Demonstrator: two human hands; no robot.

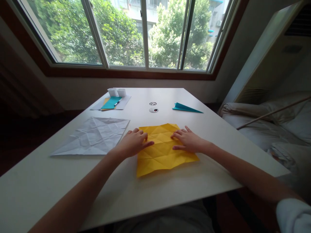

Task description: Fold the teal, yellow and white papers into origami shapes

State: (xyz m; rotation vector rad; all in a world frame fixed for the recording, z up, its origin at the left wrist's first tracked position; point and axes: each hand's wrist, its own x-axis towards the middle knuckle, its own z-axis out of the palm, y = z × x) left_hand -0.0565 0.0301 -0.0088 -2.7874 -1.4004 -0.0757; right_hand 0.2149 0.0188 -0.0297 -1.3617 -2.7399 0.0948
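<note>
A sheet of yellow paper (pixel 162 155), crossed by many fold lines, lies opened out on the white table in front of me. My left hand (pixel 133 142) rests on its left side, thumb stretched inward over the paper and the other fingers slightly bent. On the right side of the sheet lies my right hand (pixel 188 139), its fingers spread and the thumb apart. Both hands touch the paper without gripping it. A creased white sheet of paper (pixel 97 136) lies flat to the left of my left hand.
A folded teal paper plane (pixel 186 108) lies at the back right of the white table (pixel 116 200). Two white containers (pixel 116 92), teal paper (pixel 110 103) and a pen (pixel 118 101) are at the back left. Two round discs (pixel 153 110) lie mid-table. A window stands beyond.
</note>
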